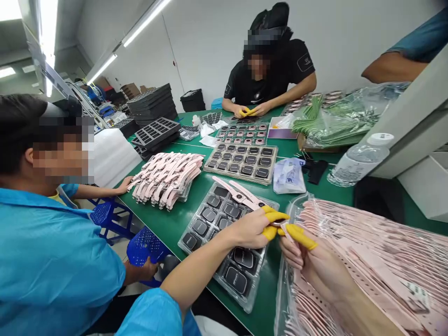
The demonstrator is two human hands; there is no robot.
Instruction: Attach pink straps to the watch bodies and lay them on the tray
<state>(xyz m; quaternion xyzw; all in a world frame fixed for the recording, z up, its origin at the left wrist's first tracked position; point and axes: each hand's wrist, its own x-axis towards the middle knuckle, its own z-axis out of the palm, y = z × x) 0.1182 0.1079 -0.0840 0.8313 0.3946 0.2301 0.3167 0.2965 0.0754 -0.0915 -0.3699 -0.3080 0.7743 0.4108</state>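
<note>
Over the front of the table, my left hand, with yellow finger cots, pinches a small watch body. Facing it, my right hand is closed on a pink watch strap whose end meets the watch body; the fingers partly hide the joint. Below my left hand lies a clear plastic tray holding several black square watch cases. Two pink-strapped watches rest across its far end. Under my right hand spreads a clear bag full of pink straps.
Pink-strapped watches are piled at left, near a co-worker in blue. Another tray of watch cases lies beyond. A water bottle and bagged green straps stand right. Another person in black works across the table.
</note>
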